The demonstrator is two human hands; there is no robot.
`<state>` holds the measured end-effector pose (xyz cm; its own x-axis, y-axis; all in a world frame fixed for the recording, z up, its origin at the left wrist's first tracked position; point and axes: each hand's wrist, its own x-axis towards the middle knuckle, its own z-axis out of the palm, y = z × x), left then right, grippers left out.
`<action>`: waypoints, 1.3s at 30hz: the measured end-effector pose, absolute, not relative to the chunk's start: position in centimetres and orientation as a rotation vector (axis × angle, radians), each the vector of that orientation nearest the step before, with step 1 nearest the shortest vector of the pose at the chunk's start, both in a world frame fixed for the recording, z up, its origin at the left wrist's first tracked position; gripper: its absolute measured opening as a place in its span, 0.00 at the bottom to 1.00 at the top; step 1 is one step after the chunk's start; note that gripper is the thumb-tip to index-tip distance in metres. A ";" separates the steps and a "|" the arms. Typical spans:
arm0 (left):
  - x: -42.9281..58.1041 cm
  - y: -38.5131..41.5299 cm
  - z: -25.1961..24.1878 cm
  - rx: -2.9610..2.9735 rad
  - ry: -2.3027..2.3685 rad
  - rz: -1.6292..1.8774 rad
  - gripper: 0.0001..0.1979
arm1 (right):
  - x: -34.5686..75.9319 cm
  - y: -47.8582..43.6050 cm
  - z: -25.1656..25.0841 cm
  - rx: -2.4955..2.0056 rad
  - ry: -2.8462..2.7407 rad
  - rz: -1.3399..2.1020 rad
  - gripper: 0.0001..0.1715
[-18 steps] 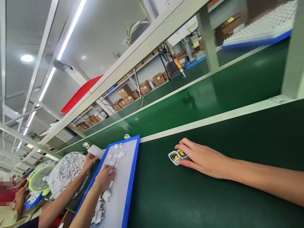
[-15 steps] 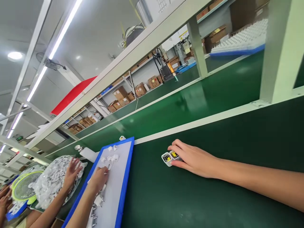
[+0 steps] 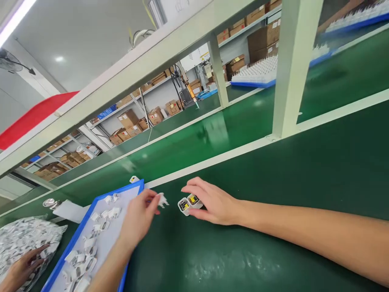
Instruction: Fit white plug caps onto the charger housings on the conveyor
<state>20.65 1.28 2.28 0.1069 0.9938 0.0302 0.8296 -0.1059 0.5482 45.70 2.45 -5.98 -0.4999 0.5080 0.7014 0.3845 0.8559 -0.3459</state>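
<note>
Head view: right of blue-rimmed tray (image 3: 118, 190), your left hand (image 3: 139, 215) pinches one white pronged part (image 3: 163, 199), apart from two open charger housings (image 3: 184, 205) your right hand (image 3: 214, 202) clasps; loose plug parts (image 3: 90, 244) left inside.

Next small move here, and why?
I'd probably bring the left hand slightly right, taking its white pronged piece to the nearest open white housing. The piece is pinched just short of it, and the right hand is around that housing and its neighbour, both with open ends showing.
</note>
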 end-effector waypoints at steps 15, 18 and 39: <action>24.7 0.0 -4.0 1.810 1.509 0.659 0.31 | 46.4 4.0 -6.1 -0.879 -1.822 0.648 0.02; 24.9 -0.8 -5.9 1.943 1.509 0.576 0.21 | 46.5 3.8 -5.7 -0.868 -1.816 0.719 0.05; 24.5 -2.1 -4.7 1.986 1.304 0.579 0.10 | 44.6 0.8 -1.2 -0.824 -2.537 0.619 0.06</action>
